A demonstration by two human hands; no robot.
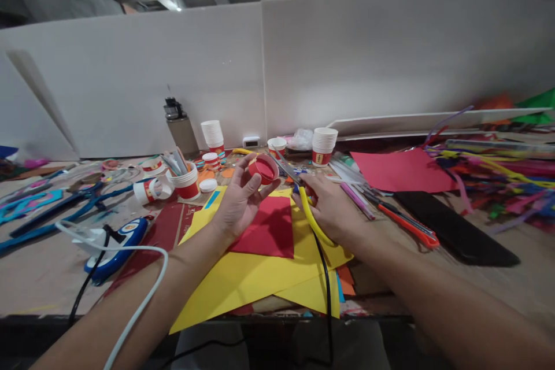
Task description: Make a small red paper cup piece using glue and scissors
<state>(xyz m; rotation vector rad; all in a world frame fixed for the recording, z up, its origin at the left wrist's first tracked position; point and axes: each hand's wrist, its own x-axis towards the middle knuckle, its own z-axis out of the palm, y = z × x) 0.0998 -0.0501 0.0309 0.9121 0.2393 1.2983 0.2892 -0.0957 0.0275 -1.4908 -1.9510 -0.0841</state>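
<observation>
The right hand (327, 205) is hiding part of the scissors' yellow handles (313, 221), and how far the 2 blades (287, 167) are parting is proving hard to make out. A tangle of coloured strips (515, 176) is blurring at the right edge, and the frame is cutting off both forearms. The left hand (236, 202) is holding a small red cup (262, 169) in its curled fingers, thumb at the near side, above the red paper (271, 231) and yellow sheets (234, 286) on the bench (39, 277). The right fingers are wrapping around the handles. The left palm is facing up; the right hand is lying back-up, pointing the blades leftward beside the cup's rim, contact being unclear.
</observation>
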